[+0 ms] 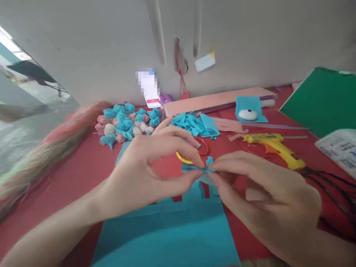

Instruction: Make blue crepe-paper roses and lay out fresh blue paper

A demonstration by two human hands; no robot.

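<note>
Between the fingertips of both hands is a small twisted piece of blue crepe paper (189, 168). My left hand (150, 159) pinches it between thumb and index finger, its other fingers loosely raised. My right hand (267, 189) grips the other end with thumb and fingertips. Below the hands lies a large blue paper sheet (169, 237) whose far edge is cut into tabs. Partly hidden behind my left hand are a yellow ring (182, 158) and a red ring (205, 147), possibly scissor handles. Beyond them is a heap of cut blue paper pieces (189, 124).
Several blue, pink and white paper bundles (122, 122) sit at the back left. A yellow glue gun (272, 139) with black cords lies right, near a green board (319, 100). A phone (150, 89) leans on the wall; a white oval object (248, 115) rests on blue paper.
</note>
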